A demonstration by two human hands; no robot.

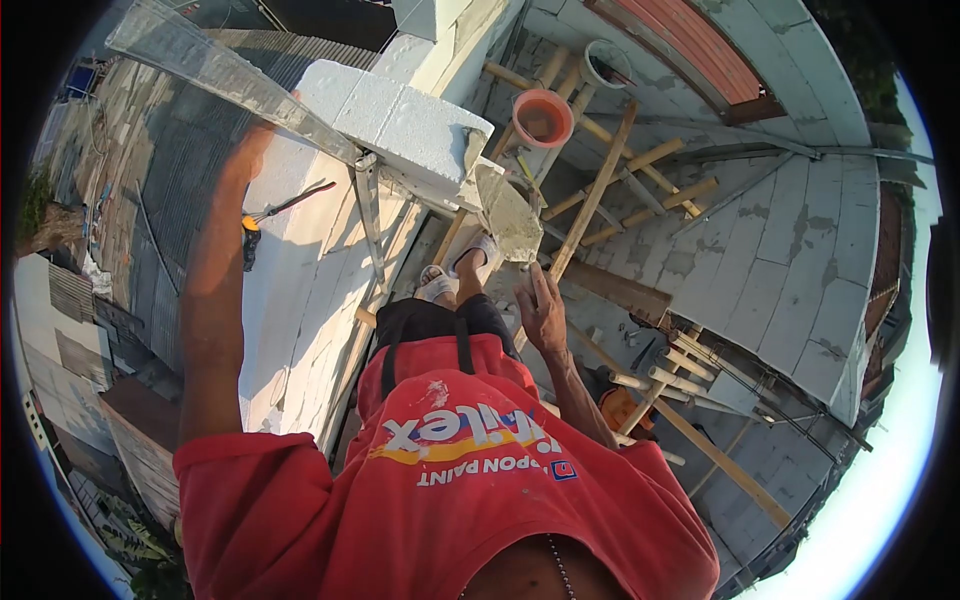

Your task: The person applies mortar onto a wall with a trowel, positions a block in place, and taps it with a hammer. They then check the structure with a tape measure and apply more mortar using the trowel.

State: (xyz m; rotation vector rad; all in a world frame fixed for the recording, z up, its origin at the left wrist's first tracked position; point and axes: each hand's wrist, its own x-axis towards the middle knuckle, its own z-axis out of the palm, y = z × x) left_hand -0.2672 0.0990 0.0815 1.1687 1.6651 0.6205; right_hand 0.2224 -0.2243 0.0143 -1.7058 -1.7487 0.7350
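My right grip is closed round the near end of the trowel, its fingers bunched close behind the blade. The trowel is out in front of me, to the right of the wall; its long axis runs forward and a little left, the blade pointing away from my body to the near right end of the white block. Grey mortar clings to that end; I cannot tell whether the blade touches it. The block's own length slants from far left to near right.

My left grip is at the block's left end, partly behind a metal bar; I cannot tell how far open it is or whether it holds anything. The bar slants much as the block does.

Nearer me, pliers lie on the wall. Beyond the trowel sit a red bucket and a pale bucket, with a plank leaning beside them
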